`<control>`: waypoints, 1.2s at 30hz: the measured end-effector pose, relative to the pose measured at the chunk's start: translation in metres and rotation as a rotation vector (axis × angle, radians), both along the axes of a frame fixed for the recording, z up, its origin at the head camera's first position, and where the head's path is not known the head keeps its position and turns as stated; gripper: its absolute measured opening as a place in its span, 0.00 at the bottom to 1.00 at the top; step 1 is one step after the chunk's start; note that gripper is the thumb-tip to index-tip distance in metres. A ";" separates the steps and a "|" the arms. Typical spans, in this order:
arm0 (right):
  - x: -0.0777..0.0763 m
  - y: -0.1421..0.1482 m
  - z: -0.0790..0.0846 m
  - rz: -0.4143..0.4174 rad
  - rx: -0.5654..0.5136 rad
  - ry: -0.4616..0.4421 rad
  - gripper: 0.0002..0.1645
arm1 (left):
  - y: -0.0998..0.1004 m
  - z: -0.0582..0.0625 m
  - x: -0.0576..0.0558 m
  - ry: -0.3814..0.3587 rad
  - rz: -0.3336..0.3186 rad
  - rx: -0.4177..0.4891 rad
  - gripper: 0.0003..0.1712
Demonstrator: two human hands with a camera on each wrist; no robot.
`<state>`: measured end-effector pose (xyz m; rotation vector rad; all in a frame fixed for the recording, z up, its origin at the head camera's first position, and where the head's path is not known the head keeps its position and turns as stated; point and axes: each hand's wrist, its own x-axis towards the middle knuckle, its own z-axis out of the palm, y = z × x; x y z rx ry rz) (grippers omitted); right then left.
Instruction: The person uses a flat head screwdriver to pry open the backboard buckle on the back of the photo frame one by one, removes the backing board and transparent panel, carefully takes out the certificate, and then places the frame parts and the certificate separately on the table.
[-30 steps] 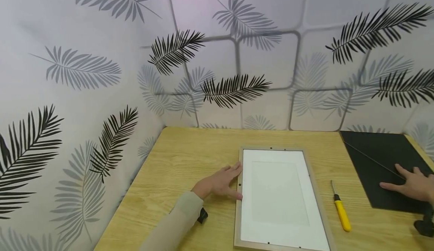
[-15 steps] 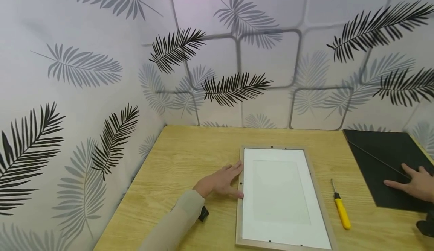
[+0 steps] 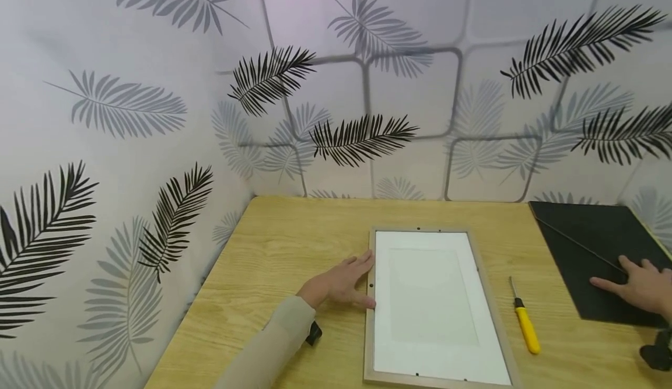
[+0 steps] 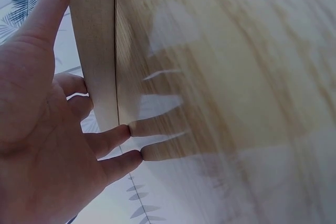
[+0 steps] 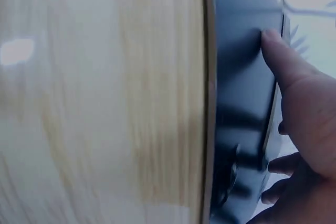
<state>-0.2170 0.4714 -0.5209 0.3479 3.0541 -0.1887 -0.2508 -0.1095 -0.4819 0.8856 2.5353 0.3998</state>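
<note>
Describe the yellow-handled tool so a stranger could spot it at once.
On the light wood-grain table, look between the pale beige rectangular frame and the flat black sheet. There lies the slim yellow-handled tool, its thin metal shaft pointing toward the leaf-patterned wall. Unlike its beige and black neighbours, it is narrow, with a bright yellow handle.

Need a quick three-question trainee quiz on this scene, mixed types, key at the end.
1. True or false: the screwdriver lies between the frame and the black panel.
2. What does the right hand rest on? A) the frame B) the screwdriver C) the black panel
3. Fill in: in the head view, the left hand touches the frame's ____ side.
Key: 1 true; 2 C; 3 left.
</note>
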 end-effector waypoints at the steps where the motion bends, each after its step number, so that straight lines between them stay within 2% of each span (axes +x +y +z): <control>1: 0.000 -0.004 0.002 0.002 0.004 0.017 0.76 | 0.000 0.000 0.000 -0.003 0.001 -0.001 0.63; 6: 0.000 -0.037 0.014 0.060 -0.051 0.119 0.53 | 0.001 -0.001 0.000 -0.011 0.014 0.000 0.63; 10: 0.001 -0.069 0.024 0.230 -0.148 0.148 0.43 | 0.001 -0.003 -0.001 -0.007 0.009 -0.002 0.63; 12: 0.002 -0.084 0.028 0.307 -0.195 0.149 0.41 | 0.001 -0.002 -0.001 -0.009 0.009 -0.001 0.63; 14: 0.004 -0.099 0.030 0.349 -0.214 0.146 0.39 | 0.002 0.000 -0.001 -0.008 0.013 -0.003 0.63; 17: 0.008 -0.118 0.032 0.371 -0.236 0.140 0.36 | 0.004 0.003 0.000 0.009 0.010 -0.022 0.63; 23: 0.016 -0.151 0.036 0.395 -0.260 0.116 0.32 | 0.005 0.001 -0.002 0.088 -0.002 -0.043 0.59; 31: 0.021 -0.180 0.034 0.483 -0.332 0.065 0.31 | 0.015 0.002 -0.014 0.185 0.071 0.021 0.43; 33: 0.021 -0.185 0.032 0.489 -0.353 0.045 0.32 | 0.019 0.000 -0.019 0.192 0.099 0.018 0.42; 36: 0.021 -0.190 0.029 0.495 -0.359 0.020 0.33 | 0.024 -0.003 -0.027 0.171 0.147 0.017 0.45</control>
